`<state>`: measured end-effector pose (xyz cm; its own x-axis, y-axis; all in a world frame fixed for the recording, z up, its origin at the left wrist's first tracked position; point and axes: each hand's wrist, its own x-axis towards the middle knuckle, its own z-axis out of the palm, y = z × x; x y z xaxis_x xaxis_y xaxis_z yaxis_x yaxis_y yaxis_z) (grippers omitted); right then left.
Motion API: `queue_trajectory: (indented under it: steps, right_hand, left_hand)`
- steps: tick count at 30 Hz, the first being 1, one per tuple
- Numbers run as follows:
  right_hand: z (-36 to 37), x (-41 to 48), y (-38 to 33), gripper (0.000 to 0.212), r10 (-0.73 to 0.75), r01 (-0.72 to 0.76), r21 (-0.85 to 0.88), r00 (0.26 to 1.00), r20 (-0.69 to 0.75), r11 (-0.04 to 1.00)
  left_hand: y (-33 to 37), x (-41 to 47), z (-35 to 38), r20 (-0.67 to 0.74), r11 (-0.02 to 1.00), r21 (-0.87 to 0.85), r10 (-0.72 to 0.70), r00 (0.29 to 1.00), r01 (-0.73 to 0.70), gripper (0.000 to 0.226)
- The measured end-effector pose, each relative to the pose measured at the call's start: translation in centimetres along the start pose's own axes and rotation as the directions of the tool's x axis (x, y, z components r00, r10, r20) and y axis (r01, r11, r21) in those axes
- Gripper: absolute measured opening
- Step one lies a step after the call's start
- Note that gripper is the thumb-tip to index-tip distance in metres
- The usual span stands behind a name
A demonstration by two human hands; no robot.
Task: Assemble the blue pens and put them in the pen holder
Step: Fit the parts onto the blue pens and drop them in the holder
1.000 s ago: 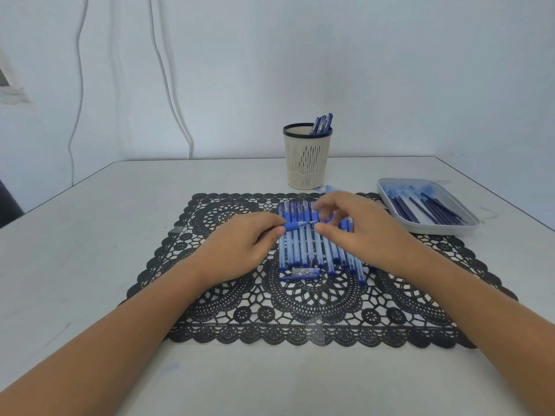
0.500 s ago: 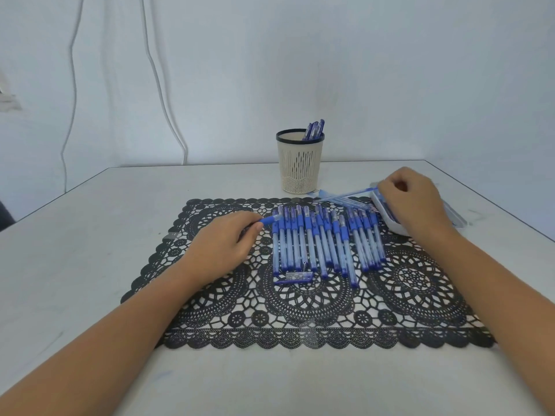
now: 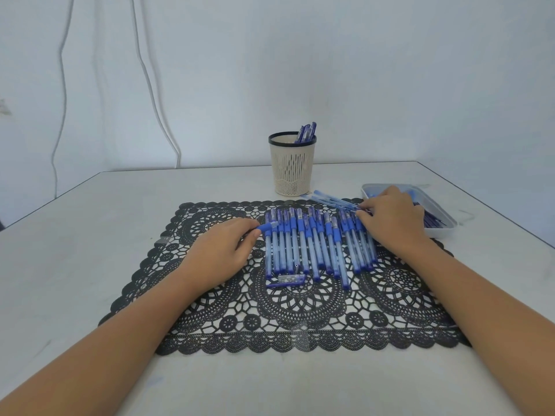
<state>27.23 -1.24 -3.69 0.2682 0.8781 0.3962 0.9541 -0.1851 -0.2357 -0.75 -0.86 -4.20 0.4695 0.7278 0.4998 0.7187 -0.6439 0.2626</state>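
Right hand (image 3: 390,219) edged from tray (image 3: 444,233) toward pens (image 3: 312,244), grasp unclear | left hand (image 3: 222,250) pinches blue cap (image 3: 265,227)

No readable text — the pens' (image 3: 315,247) print is too small.

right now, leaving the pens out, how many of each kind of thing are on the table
pen holder: 1
tray: 1
mat: 1
hands: 2, left hand and right hand
total: 5
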Motion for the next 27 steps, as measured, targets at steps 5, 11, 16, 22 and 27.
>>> queue_trajectory:
  steps: [5, 11, 16, 22, 27]
  right_hand:
    - [-1.1, 0.9, 1.4, 0.028, 0.089, -0.074, 0.139, 0.990, -0.109, 0.988]
    - [-1.3, 2.0, 4.7, 0.025, 0.321, -0.320, -0.031, 0.946, 0.033, 0.947]
    - [-1.2, 1.9, 4.7, 0.008, 0.362, -0.356, -0.068, 0.921, 0.146, 0.932]
    - [-1.8, 1.5, 4.1, 0.008, 0.382, -0.379, -0.052, 0.911, 0.154, 0.924]
    - [-1.8, 1.3, 3.6, 0.018, 0.380, -0.381, 0.064, 0.925, 0.026, 0.922]
  left_hand:
    - [-0.1, -0.1, 0.0, -0.005, 1.000, -0.008, 0.000, 1.000, 0.000, 0.030]
    - [-0.2, -0.1, 0.1, -0.006, 1.000, 0.001, 0.008, 1.000, -0.008, 0.030]
    - [0.0, 0.0, 0.2, 0.001, 1.000, 0.003, 0.014, 1.000, -0.014, 0.031]
    - [0.1, 0.1, 0.2, 0.006, 1.000, 0.008, 0.010, 1.000, -0.011, 0.032]
    - [0.1, 0.0, 0.2, -0.003, 1.000, -0.005, 0.004, 1.000, -0.004, 0.031]
